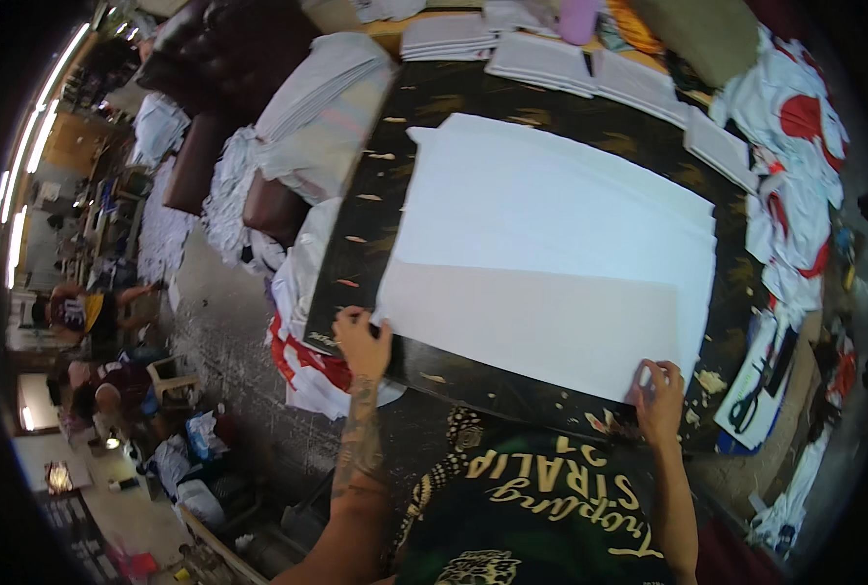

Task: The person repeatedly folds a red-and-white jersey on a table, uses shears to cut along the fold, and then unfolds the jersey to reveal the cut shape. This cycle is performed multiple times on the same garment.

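Observation:
A stack of white cloth (561, 200) lies spread on a dark, scuffed work table. Across its near part is a pale grey-white rectangular sheet (532, 317); whether it is card or a folded layer of cloth I cannot tell. At the sheet's near left corner is my left hand (359, 343), thumb and fingers apart on the table edge. My right hand (657, 398) is at the near right corner, its fingers curled over the sheet's edge. The contact under those fingertips is partly hidden.
Folded white cloth piles (541, 63) line the table's far edge, with another (719, 146) at the far right. Black scissors (746, 409) lie right of the table. White and red cloth (800, 117) heaps beyond. A brown padded chair (229, 58) stands left; people work farther left.

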Action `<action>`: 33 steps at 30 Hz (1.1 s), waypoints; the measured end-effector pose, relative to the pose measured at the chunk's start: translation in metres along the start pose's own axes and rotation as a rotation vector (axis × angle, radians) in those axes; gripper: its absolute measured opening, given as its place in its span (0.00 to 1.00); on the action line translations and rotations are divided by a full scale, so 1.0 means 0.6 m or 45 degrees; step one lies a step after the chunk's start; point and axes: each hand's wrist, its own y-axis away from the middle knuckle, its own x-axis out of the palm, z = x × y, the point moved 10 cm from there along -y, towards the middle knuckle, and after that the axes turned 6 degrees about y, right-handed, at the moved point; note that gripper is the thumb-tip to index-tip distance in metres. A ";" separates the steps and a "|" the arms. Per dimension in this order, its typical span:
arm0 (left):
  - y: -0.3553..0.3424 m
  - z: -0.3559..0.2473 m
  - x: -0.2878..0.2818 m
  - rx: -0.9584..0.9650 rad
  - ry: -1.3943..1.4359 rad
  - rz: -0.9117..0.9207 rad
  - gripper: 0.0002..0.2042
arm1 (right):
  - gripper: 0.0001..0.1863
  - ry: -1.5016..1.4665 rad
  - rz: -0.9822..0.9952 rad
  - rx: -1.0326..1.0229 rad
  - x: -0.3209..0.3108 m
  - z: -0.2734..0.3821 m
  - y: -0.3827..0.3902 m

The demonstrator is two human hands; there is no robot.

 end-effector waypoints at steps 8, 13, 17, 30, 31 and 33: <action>0.003 -0.106 0.099 0.162 -0.286 0.278 0.38 | 0.17 0.075 0.010 0.092 -0.003 -0.059 0.066; 0.003 -0.162 0.048 0.082 -0.687 0.062 0.39 | 0.13 0.021 -0.203 0.289 -0.054 -0.159 0.100; 0.063 -0.391 0.146 0.476 0.220 0.494 0.29 | 0.11 -0.015 -0.219 0.399 -0.113 -0.257 0.021; 0.131 -0.672 0.120 0.562 0.668 0.495 0.14 | 0.13 -0.002 -0.774 0.602 -0.431 -0.669 -0.388; 0.103 -0.644 0.099 0.481 0.641 0.408 0.14 | 0.13 -0.003 -0.810 0.564 -0.449 -0.681 -0.421; 0.073 -0.576 0.093 0.173 0.355 0.494 0.16 | 0.14 0.030 -0.842 0.559 -0.459 -0.695 -0.480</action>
